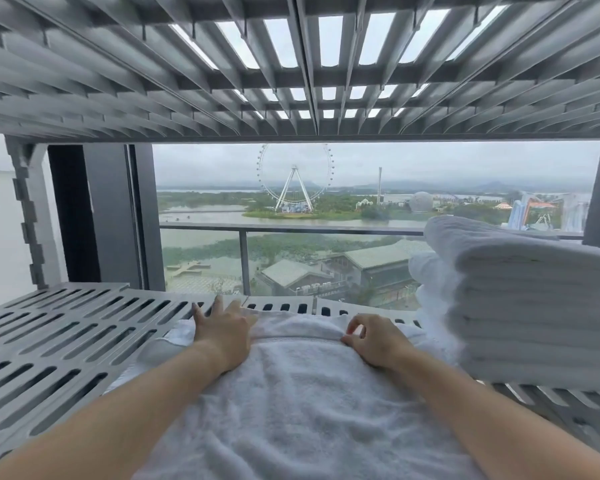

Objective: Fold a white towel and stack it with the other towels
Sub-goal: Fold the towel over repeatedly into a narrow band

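Observation:
A white towel lies spread on a grey slotted shelf, running from the near edge to the far side. My left hand lies flat on the towel's far left part with fingers spread. My right hand sits on the towel's far right part with its fingers curled, pinching the towel's hemmed edge. To the right stands a stack of folded white towels, several high, close to my right forearm.
Another grey slotted shelf hangs low overhead. A perforated grey upright stands at the left rear. Behind the shelf is a window with a balcony rail. The left part of the shelf surface is bare.

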